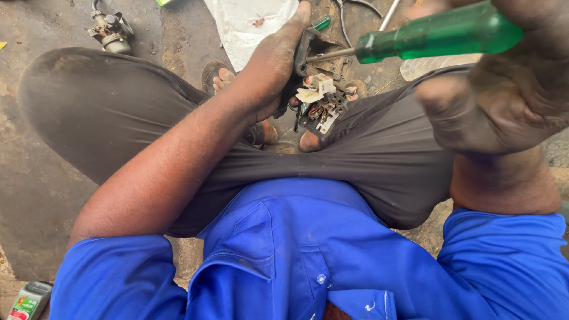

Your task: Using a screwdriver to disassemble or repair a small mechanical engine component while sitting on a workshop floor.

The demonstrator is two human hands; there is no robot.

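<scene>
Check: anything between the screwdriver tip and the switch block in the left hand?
Nothing visible. The right hand holds the green screwdriver; its shaft runs left to the black switch block gripped by the left hand. The tip itself sits behind the block's upper edge, so contact cannot be told.

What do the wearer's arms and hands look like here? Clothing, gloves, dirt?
Both arms are bare below short bright-blue sleeves of a collared work shirt. No gloves, watch or rings show. The left hand and the right hand are both smeared with dark grime, heaviest on the fingers. The forearms look dusty.
</scene>
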